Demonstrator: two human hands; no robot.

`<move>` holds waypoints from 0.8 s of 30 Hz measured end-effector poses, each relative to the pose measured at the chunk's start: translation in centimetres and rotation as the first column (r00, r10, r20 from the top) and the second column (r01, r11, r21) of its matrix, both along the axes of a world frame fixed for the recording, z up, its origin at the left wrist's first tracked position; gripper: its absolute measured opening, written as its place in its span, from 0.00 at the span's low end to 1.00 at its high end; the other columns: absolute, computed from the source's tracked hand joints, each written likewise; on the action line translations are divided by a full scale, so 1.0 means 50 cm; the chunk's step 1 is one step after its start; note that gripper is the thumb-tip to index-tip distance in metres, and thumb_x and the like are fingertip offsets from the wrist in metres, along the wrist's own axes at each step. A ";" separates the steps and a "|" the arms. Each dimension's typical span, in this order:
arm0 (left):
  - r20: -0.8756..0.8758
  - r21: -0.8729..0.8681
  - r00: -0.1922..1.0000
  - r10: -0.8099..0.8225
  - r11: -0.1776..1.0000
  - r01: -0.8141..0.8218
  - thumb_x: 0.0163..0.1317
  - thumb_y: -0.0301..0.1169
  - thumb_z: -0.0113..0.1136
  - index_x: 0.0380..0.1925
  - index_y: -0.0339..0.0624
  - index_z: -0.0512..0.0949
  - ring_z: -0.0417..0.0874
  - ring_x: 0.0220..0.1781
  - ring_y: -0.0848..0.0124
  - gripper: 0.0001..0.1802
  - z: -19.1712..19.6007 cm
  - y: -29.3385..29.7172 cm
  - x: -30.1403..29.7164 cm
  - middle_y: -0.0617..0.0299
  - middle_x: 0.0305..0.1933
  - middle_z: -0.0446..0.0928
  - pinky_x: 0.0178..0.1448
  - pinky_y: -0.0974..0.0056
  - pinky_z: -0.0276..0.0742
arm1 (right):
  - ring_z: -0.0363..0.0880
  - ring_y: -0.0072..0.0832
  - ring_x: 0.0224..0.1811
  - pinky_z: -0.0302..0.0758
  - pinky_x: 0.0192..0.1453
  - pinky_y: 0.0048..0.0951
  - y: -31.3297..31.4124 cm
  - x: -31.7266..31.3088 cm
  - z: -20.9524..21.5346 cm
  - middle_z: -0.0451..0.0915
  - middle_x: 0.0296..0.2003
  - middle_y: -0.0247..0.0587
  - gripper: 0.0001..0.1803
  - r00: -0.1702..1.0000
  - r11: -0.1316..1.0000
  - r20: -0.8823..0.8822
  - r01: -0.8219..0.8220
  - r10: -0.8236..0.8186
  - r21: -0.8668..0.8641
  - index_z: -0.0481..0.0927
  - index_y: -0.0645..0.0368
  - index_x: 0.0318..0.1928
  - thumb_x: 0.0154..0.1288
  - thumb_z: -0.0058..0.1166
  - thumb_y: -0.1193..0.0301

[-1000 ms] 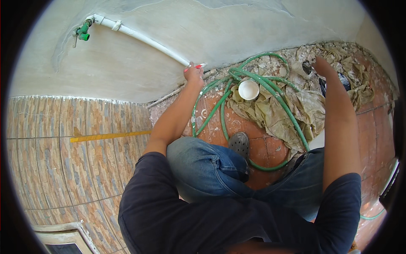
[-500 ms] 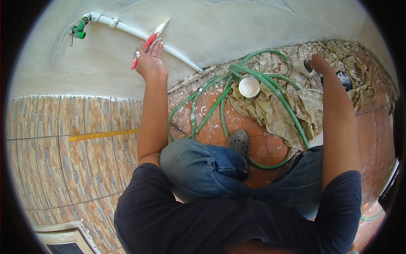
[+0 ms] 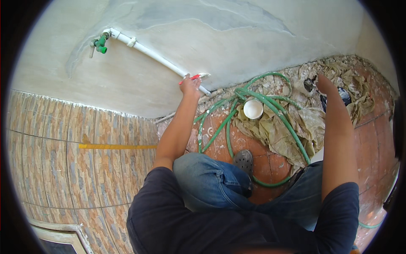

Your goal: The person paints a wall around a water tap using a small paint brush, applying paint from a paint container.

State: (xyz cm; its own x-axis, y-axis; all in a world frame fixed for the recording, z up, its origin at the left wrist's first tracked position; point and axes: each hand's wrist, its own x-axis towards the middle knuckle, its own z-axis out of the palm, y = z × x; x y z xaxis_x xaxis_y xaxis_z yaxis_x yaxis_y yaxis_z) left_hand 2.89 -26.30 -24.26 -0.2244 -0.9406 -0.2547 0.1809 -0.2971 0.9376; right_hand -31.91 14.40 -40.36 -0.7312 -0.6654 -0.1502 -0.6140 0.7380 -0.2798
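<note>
My left hand (image 3: 190, 86) is closed around the red handle of a small paintbrush (image 3: 204, 75), whose bristles are coated white. The hand is in front of the lower stretch of a white pipe (image 3: 156, 61) on the wall; the brush tip points right, past the pipe. Whether the bristles touch the wall, I cannot tell. Over on the right, my right hand (image 3: 326, 85) reaches low above crumpled, stained sheeting. A dark object (image 3: 308, 85) shows beside its fingers, which are mostly hidden, so whether it is held is unclear.
A green tap (image 3: 101, 44) is fixed at the pipe's upper end. Looped green hose (image 3: 277, 105) lies over the floor and a crumpled sheet (image 3: 270, 127). A round white container (image 3: 253, 109) stands beside it. A yellow strip (image 3: 116, 146) crosses the stone-patterned tiles at left.
My left hand has moved right and down along the pipe with the paintbrush, from mid-pipe to near its lower end. The whole view has shifted; my right hand stays over the sheeting.
</note>
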 end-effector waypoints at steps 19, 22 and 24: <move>-0.299 -0.238 0.938 -0.173 0.966 0.102 0.64 0.30 0.43 0.41 0.30 0.62 0.79 0.43 0.53 0.12 0.275 0.129 0.028 0.39 0.42 0.72 0.50 0.56 0.78 | 0.73 0.47 0.44 0.70 0.47 0.39 -0.029 -0.032 -0.077 0.74 0.38 0.56 0.10 0.994 0.994 -0.019 -0.110 0.110 -0.019 0.71 0.65 0.39 0.55 0.46 0.76; -0.250 -0.204 0.967 -0.042 0.979 -0.010 0.65 0.31 0.44 0.43 0.29 0.61 0.77 0.45 0.53 0.14 0.264 0.125 0.013 0.40 0.44 0.70 0.49 0.57 0.78 | 0.73 0.49 0.45 0.70 0.48 0.40 -0.009 -0.036 -0.073 0.74 0.39 0.57 0.12 0.997 0.996 0.031 -0.063 0.065 -0.063 0.71 0.65 0.40 0.54 0.46 0.77; -0.315 -0.296 0.947 -0.066 0.955 -0.032 0.65 0.31 0.44 0.43 0.28 0.60 0.77 0.45 0.53 0.15 0.299 0.117 0.009 0.40 0.44 0.70 0.50 0.57 0.78 | 0.72 0.49 0.46 0.70 0.49 0.40 -0.002 -0.032 -0.067 0.74 0.40 0.57 0.12 0.998 0.996 0.033 -0.059 0.062 -0.064 0.71 0.66 0.41 0.54 0.45 0.77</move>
